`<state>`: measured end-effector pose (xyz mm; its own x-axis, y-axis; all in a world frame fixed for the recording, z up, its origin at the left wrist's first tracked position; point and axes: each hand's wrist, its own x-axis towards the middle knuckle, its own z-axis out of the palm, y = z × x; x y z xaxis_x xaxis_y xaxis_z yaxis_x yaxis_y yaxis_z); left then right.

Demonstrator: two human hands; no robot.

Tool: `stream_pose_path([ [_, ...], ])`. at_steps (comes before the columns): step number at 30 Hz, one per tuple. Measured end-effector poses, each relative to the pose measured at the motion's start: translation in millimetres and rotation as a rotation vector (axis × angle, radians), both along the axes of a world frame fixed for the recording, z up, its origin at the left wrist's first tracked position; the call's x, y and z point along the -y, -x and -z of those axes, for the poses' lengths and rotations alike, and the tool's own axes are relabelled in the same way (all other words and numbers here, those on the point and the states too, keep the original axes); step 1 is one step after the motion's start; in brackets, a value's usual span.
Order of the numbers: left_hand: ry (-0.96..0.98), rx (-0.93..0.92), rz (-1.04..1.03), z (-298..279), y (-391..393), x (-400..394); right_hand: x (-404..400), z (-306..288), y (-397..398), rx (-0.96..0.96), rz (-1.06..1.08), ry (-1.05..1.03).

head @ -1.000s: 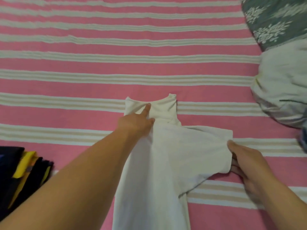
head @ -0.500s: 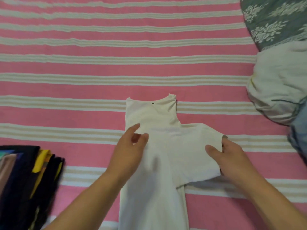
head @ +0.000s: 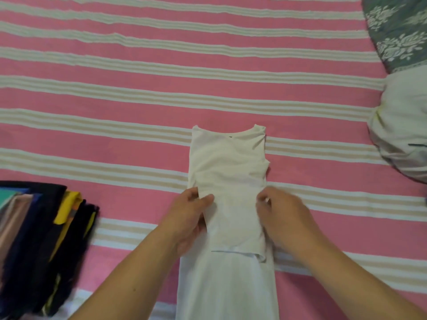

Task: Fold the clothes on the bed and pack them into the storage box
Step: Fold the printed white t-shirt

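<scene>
A white T-shirt [head: 227, 162] lies on the pink striped bed [head: 138, 93], folded into a long narrow strip with its collar pointing away from me. Both sleeves are folded in over the body. My left hand [head: 187, 215] grips the strip's left edge at mid-length, thumb on top of the cloth. My right hand [head: 284, 215] holds the right edge opposite, fingers curled at the fold. The lower end of the shirt runs out of view at the bottom.
A stack of folded clothes [head: 39, 239] in black, yellow, navy and beige lies at the lower left. At the right edge are a white bundle [head: 402, 135] and a grey floral cloth [head: 399, 28]. No storage box is in view.
The right sleeve has been folded in over the shirt's body. My left hand came down from the collar to the left edge; my right hand moved in to the right edge.
</scene>
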<state>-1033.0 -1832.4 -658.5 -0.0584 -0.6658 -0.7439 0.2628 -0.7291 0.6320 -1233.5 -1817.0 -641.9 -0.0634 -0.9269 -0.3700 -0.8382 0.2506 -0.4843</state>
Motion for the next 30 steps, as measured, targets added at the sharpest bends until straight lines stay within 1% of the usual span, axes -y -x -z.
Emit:
stream_pose_path([
  [2, 0.015, 0.086, -0.001, 1, 2, -2, 27, 11, 9, 0.031, 0.067, 0.128],
  [3, 0.009, 0.172, 0.03, 1, 2, -3, 43, 14, 11, 0.1, 0.109, 0.129],
  [5, 0.011, 0.457, 0.17, 2, -2, -3, 71, 20, 14, 0.22, 0.201, 0.054],
  [6, 0.036, 0.622, 0.254, 2, -5, -1, 82, 24, 14, 0.232, 0.208, 0.014],
  [8, 0.165, 0.969, 0.405, -2, -12, 14, 96, 26, 16, 0.22, 0.213, -0.04],
  [9, 0.237, 1.094, 0.435, -3, -15, 26, 101, 26, 16, 0.233, 0.234, -0.059],
  [10, 0.282, 1.141, 0.421, -3, -19, 42, 106, 25, 15, 0.255, 0.256, -0.058],
  [11, 0.291, 1.11, 0.387, -2, -21, 60, 111, 26, 13, 0.267, 0.269, -0.064],
  [13, 0.244, 0.942, 0.333, 2, -22, 97, 123, 33, 12, 0.307, 0.289, -0.051],
  [14, 0.23, 0.858, 0.327, 6, -21, 113, 130, 36, 12, 0.362, 0.322, -0.065],
  [16, 0.221, 0.691, 0.333, 11, -21, 134, 144, 40, 12, 0.483, 0.399, -0.169],
  [18, 0.224, 0.515, 0.306, 10, -23, 135, 145, 32, 14, 0.582, 0.387, -0.286],
  [19, 0.258, 0.43, 0.271, 4, -25, 129, 139, 25, 16, 0.652, 0.368, -0.277],
  [21, 0.355, 0.284, 0.21, -14, -33, 99, 109, 4, 22, 0.793, 0.345, -0.14],
  [23, 0.425, 0.195, 0.232, -34, -48, 56, 60, -19, 27, 0.801, 0.294, 0.039],
  [25, 0.463, 0.218, 0.316, -40, -64, 7, 7, -26, 31, 0.686, 0.193, 0.134],
  [26, 0.478, 0.282, 0.374, -34, -71, -17, -19, -24, 33, 0.59, 0.128, 0.141],
  [27, 0.5, 0.385, 0.45, -26, -77, -39, -41, -16, 35, 0.498, 0.072, 0.109],
  [28, 0.519, 0.525, 0.562, -15, -84, -60, -62, -6, 35, 0.436, 0.001, 0.057],
  [29, 0.574, 0.664, 0.721, -5, -89, -78, -81, 6, 36, 0.343, -0.097, 0.007],
  [30, 0.679, 0.824, 0.933, 8, -95, -92, -95, 14, 36, 0.239, -0.204, -0.03],
])
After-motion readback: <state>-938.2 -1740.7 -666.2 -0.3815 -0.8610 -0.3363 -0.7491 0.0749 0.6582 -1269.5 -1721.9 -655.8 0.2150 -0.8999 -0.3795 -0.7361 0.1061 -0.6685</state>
